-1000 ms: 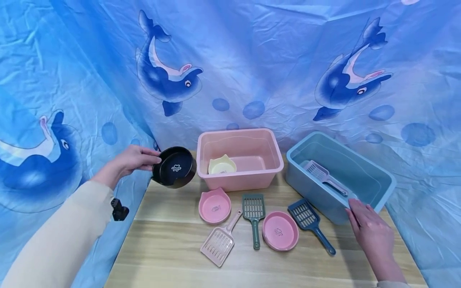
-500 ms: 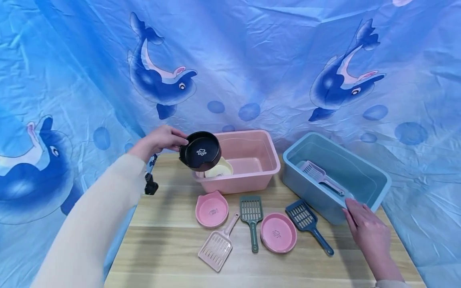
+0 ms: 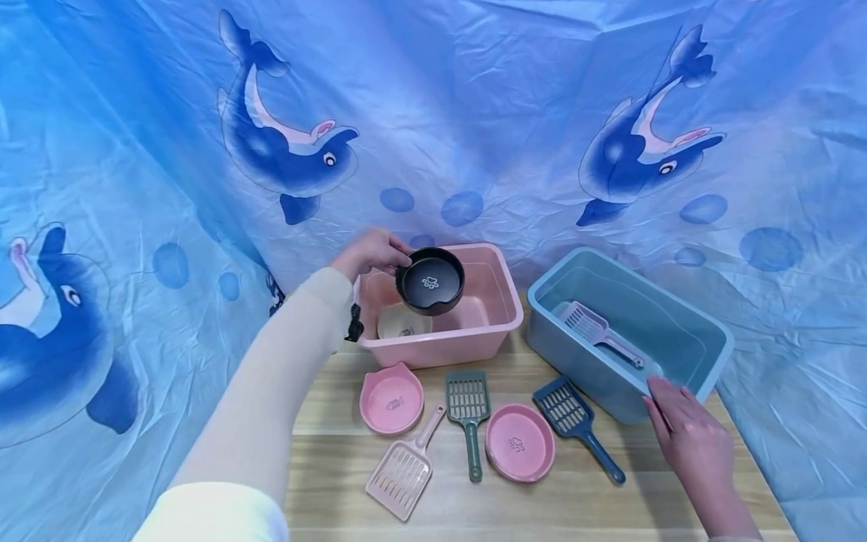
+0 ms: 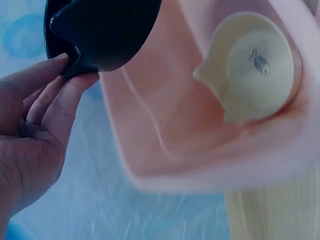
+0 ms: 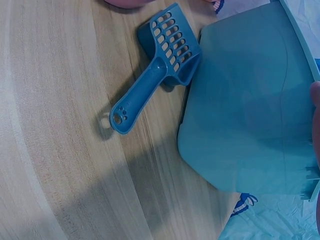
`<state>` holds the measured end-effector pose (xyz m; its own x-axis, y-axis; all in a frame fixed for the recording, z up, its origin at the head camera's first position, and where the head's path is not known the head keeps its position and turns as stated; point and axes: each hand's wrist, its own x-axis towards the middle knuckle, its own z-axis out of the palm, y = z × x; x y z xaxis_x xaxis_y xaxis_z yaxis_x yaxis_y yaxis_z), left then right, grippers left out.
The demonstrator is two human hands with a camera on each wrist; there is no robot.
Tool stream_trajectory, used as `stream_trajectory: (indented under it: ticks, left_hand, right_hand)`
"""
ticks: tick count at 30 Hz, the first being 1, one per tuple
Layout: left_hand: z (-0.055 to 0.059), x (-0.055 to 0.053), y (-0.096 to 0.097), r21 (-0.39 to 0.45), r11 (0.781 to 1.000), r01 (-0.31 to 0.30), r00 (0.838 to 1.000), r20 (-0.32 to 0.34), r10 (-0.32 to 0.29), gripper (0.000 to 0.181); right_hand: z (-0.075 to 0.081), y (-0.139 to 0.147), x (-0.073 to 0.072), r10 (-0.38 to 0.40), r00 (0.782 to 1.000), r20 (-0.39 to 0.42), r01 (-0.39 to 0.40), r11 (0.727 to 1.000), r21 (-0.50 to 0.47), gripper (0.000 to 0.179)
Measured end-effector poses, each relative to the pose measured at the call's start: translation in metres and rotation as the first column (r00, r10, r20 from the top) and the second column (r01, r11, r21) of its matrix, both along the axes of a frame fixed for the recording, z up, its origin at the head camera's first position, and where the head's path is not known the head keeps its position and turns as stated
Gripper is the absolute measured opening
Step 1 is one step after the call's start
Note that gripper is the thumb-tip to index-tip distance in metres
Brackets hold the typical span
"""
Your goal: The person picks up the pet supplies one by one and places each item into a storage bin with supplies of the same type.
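Note:
A black pet bowl (image 3: 430,281) with a white paw print is pinched at its rim between the thumb and fingers of my left hand (image 3: 376,251), tilted above the pink bin (image 3: 447,348). Inside that bin lies a cream cat-eared bowl (image 4: 260,70), seen clearly in the left wrist view. On the right, my right hand (image 3: 696,433) grips the near rim of a blue bin (image 3: 677,316), which contains a lilac litter scoop (image 3: 603,335). Only a sliver of that hand enters the right wrist view.
On the wooden table (image 3: 325,482), in front of the bins, lie a pink cat-eared bowl (image 3: 391,400), a pink scoop (image 3: 403,476), a green scoop (image 3: 469,410), a round pink bowl (image 3: 520,443) and a dark blue scoop (image 3: 576,421). Dolphin-printed cloth (image 3: 433,98) hangs behind.
My left hand has carried the black bowl rightward, from left of the pink bin to above its inside. The right hand stays at the blue bin's rim.

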<state>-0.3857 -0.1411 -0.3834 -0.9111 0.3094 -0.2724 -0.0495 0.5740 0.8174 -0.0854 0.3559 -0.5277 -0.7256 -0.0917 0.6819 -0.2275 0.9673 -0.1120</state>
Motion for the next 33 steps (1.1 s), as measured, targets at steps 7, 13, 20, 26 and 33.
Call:
stream_trajectory:
  ticks: [7, 13, 20, 26, 33]
  left_hand:
    - [-0.029, -0.016, 0.039, -0.042, 0.998, 0.053, 0.998, -0.017, -0.054, 0.034]
    - [-0.046, -0.02, 0.058, -0.061, 0.989, 0.137, 0.991, 0.0, -0.137, 0.033]
    - [-0.068, -0.031, 0.067, -0.062, 0.963, 0.262, 0.965, 0.041, -0.26, 0.031]
    - [-0.078, -0.041, 0.077, -0.158, 0.933, 0.323, 0.946, 0.026, -0.323, 0.031]
    - [-0.087, -0.052, 0.086, -0.241, 0.903, 0.356, 0.931, 0.004, -0.366, 0.029]
  right_hand:
    - [-0.002, 0.001, 0.001, -0.013, 1.0, -0.003, 0.013, 1.0, -0.01, 0.071]
    - [-0.003, 0.002, 0.0, -0.017, 1.0, -0.012, 0.017, 1.0, -0.017, 0.072]
    - [-0.005, 0.002, -0.002, -0.02, 1.0, -0.005, 0.02, 1.0, -0.008, 0.071]
    - [-0.004, 0.002, -0.002, -0.024, 1.0, 0.002, 0.024, 1.0, -0.002, 0.071]
    - [-0.003, 0.002, -0.002, -0.027, 1.0, 0.008, 0.026, 1.0, 0.004, 0.069]
